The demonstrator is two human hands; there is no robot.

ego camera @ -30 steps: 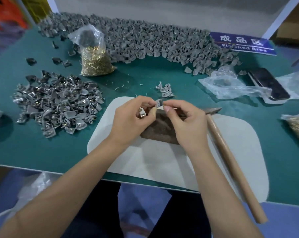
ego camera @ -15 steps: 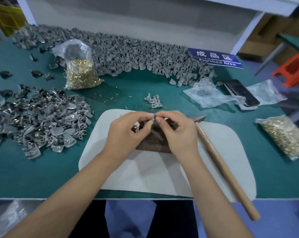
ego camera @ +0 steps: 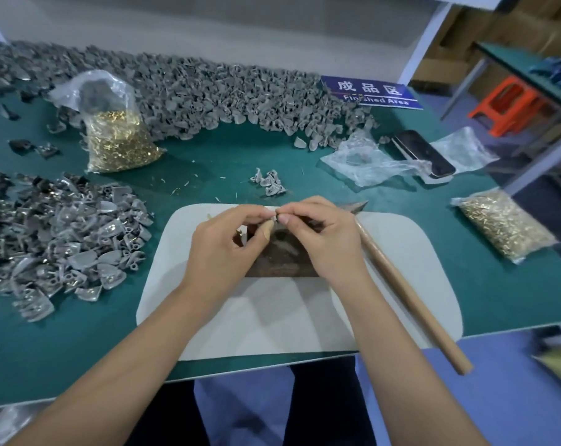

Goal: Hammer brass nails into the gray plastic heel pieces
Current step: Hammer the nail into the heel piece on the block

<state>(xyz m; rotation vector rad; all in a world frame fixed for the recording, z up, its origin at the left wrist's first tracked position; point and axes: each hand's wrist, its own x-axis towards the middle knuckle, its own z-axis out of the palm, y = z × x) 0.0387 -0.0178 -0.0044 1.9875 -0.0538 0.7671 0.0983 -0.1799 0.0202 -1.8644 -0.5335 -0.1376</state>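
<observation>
arms: bare, no sleeves to see
hands: left hand [ego camera: 222, 249], right hand [ego camera: 324, 239], no gloves
legs: dark trousers [ego camera: 324, 410]

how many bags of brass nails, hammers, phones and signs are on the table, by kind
bags of brass nails: 2 (one far left, one at the right edge)
hammer: 1
phone: 1
blue sign: 1
total: 5
</observation>
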